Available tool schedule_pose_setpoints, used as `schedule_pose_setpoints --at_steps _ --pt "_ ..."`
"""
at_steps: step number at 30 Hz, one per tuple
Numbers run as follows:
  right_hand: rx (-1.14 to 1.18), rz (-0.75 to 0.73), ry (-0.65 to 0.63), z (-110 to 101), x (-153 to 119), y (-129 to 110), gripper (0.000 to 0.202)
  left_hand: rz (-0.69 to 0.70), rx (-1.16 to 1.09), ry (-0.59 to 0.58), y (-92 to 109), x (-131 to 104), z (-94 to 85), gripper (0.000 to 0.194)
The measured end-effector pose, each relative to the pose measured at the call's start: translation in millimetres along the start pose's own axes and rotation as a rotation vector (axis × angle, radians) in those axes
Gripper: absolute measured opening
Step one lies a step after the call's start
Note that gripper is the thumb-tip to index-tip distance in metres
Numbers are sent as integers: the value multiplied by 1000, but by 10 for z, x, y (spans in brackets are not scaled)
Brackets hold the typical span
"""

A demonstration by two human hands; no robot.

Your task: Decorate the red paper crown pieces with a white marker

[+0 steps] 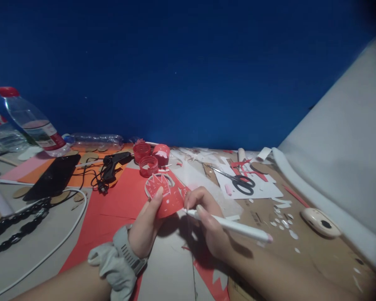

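My left hand is closed on a red paper piece, its thumb pressing the front. Pale marks and a zigzag-edged part show on that piece. In my right hand lies a white pen, its tip close to the paper's right edge and its pink end pointing right. The right fingertips are pinched near the tip; whether they also touch the paper is unclear. Red paper sheets lie under and left of my hands. Behind them stand red ring-shaped caps.
Black-handled scissors rest on white paper at right, near a cream device and small white scraps. To the left are a black glue gun, a dark phone, a white cable and a plastic bottle.
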State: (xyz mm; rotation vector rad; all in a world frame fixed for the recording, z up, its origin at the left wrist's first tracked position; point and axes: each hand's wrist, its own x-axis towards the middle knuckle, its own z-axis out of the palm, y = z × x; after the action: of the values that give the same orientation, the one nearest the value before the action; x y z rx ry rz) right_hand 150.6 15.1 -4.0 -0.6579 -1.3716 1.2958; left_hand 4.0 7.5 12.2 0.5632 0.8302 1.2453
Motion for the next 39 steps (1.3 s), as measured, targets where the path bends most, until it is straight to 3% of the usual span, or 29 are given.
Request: schedule_pose_setpoints --at_steps 6,15,22,35,39 --pt "-9 66 115 -3 40 1 31 17 50 42 -54 21 -62 40" --pt "19 168 82 -16 141 6 34 100 117 10 -106 29 -138 33" --pt "8 180 72 -30 138 8 33 86 127 3 -95 19 -113 35" --pt "159 92 25 -45 144 34 32 70 110 5 -78 38 -100 40" --pt "108 19 20 -45 109 41 35 20 68 -54 -49 8 -44 49"
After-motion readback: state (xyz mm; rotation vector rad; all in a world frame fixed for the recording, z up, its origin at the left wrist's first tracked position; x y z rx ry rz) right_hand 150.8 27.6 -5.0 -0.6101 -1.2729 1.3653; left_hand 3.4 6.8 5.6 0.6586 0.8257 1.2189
